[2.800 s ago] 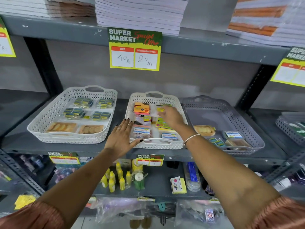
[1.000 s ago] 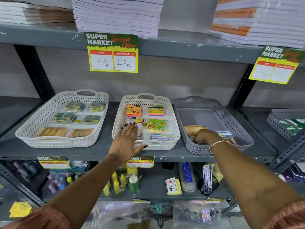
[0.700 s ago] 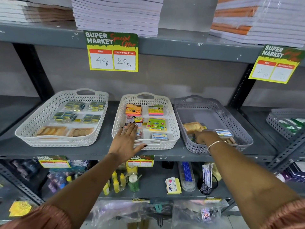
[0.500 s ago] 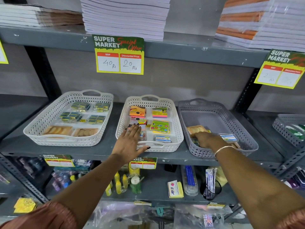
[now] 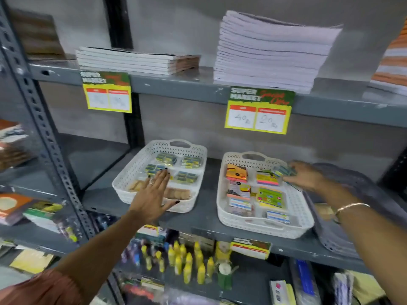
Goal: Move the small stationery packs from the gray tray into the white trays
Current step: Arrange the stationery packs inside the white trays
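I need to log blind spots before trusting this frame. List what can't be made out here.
- Gray tray, head view: contents hidden by the right forearm and the frame edge.
- Pack in the right hand: motion blur, label unreadable.
- Left price tag: figures blurred.
- Left hand: covers part of the left white tray.

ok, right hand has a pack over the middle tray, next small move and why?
Probably carry it further left and set it in the left white tray: the pack in the right hand looks blue-green like the packs there, and the open left hand hovers over that tray.
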A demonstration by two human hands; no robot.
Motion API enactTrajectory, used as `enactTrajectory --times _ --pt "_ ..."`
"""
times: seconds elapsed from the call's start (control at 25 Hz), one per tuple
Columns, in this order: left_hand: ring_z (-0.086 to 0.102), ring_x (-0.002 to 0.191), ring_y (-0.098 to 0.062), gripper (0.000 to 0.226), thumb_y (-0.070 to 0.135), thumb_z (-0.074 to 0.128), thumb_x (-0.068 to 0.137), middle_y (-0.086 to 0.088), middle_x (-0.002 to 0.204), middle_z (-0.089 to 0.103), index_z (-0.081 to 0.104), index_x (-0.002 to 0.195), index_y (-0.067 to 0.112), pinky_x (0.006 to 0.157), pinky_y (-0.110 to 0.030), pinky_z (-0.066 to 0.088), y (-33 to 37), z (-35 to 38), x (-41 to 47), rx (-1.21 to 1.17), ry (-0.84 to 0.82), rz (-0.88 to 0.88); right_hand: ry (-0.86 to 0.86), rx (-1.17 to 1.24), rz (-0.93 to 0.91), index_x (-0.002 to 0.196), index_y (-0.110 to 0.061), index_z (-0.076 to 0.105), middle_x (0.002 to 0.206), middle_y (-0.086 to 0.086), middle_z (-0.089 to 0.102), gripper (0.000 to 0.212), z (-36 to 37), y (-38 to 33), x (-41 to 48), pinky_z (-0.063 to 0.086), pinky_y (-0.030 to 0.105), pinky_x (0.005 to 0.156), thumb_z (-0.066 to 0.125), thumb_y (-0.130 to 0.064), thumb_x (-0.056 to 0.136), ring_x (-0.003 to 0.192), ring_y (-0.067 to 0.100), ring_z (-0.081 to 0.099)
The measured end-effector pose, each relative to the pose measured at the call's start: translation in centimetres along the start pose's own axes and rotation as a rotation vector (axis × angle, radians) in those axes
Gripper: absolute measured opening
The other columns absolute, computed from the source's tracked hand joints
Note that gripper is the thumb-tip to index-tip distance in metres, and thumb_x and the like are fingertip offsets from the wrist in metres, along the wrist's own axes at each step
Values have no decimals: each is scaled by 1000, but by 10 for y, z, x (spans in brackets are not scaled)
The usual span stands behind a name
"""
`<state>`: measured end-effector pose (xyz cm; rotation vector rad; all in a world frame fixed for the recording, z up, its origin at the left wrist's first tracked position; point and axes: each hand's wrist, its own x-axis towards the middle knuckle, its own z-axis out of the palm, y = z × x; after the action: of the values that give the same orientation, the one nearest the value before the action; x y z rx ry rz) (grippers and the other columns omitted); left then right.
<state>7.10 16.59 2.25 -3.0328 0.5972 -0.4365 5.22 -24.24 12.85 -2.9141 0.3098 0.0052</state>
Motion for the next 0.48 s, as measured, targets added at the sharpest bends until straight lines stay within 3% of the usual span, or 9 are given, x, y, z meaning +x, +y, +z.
enactTrajectory --times 0.12,0.24,0.36,0.48 --pt "26 134 -27 92 71 7 82 -15 145 32 28 138 1 107 -47 26 -60 3 -14 33 -70 -36 22 83 -183 104 -6 66 111 15 67 56 23 -115 18 42 28 77 63 -51 70 104 30 62" --pt "34 131 -29 93 70 4 83 -17 142 37 35 135 0 104 -49 29 -91 11 -15 40 -107 -4 -44 170 -250 104 -1 66 114 18 66 50 65 -212 43 41 26 76 69 -39 72 105 31 62" --pt "40 128 -30 92 69 2 83 -17 139 43 43 131 2 100 -50 36 -96 14 -15 39 -105 31 -163 97 -280 109 -5 64 117 16 65 47 112 -259 69 50 33 82 69 -38 75 103 31 62" --pt "25 136 -27 95 71 -5 79 -12 147 27 30 138 5 108 -47 24 -97 20 -16 -2 -89 28 -196 28 -273 113 -4 60 120 18 60 50 148 -273 89 48 32 83 69 -36 75 106 32 59"
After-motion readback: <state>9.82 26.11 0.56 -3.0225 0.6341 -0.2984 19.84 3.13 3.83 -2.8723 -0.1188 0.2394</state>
